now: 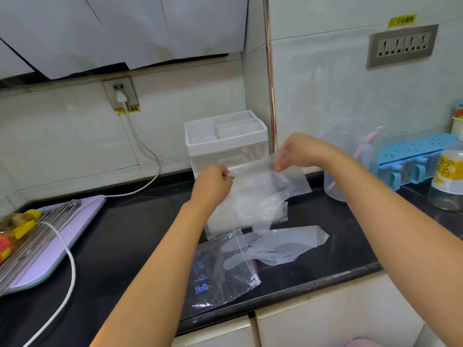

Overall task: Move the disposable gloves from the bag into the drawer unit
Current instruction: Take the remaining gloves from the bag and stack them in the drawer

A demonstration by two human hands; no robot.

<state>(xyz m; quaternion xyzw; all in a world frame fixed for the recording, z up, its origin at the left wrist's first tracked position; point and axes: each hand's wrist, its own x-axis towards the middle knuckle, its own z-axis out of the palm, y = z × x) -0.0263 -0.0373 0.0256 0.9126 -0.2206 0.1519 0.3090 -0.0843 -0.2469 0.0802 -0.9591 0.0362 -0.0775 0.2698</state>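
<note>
Above counter (125, 234), glove stack (250, 201), top edge pinched by fingers (224, 174) of left hand (213, 184), right hand (300, 151).

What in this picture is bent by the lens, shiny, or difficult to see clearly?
Head view: the wide lens bows the counter edge and the wall pipe; light is soft, with faint sheen on the counter; the clear glove stack, pinched by left hand and right hand, blends into the drawer unit.

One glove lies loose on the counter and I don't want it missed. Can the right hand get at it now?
Probably yes: the loose glove lies uncovered below the right hand, nothing between. But that hand pinches the glove stack, so it must let go first.
</note>
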